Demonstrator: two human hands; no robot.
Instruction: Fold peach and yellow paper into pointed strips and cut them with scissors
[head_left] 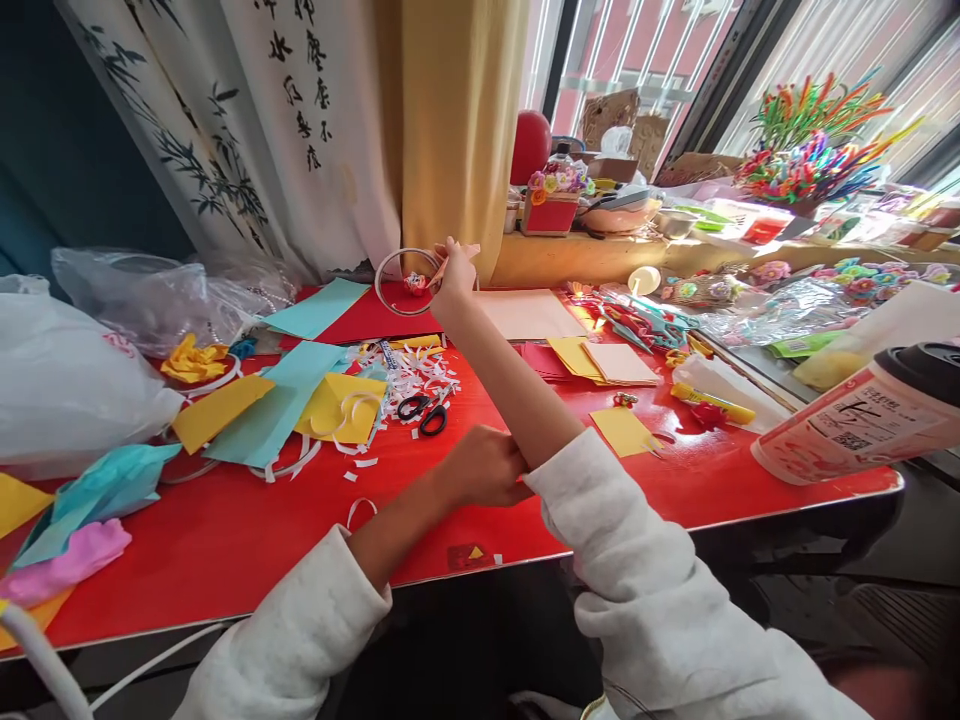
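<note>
Reaching across the table, my right hand [454, 275] is closed, its fingers gripping a round, pale hoop [377, 285]. A small red and pale flower [415, 284] shows within the hoop, and a pale pink scrap [469, 249] sticks out by the fingers. What else the fingers hold is hidden. My left hand [487, 465] is wrapped at my right forearm, closed on the edge of the right sleeve cuff [559, 470]. Black-handled scissors [424, 412] lie left of my right forearm, beside a heap of white paper shreds [420, 375].
Blue paper [277, 400] and yellow paper [349, 405] cover the red table's left side, near a white plastic bag [75, 370]. Pink sheets [619, 363] and a glue stick [712, 404] lie right. A tilted drink cup [855, 420] stands near the right edge. Craft supplies crowd the windowsill.
</note>
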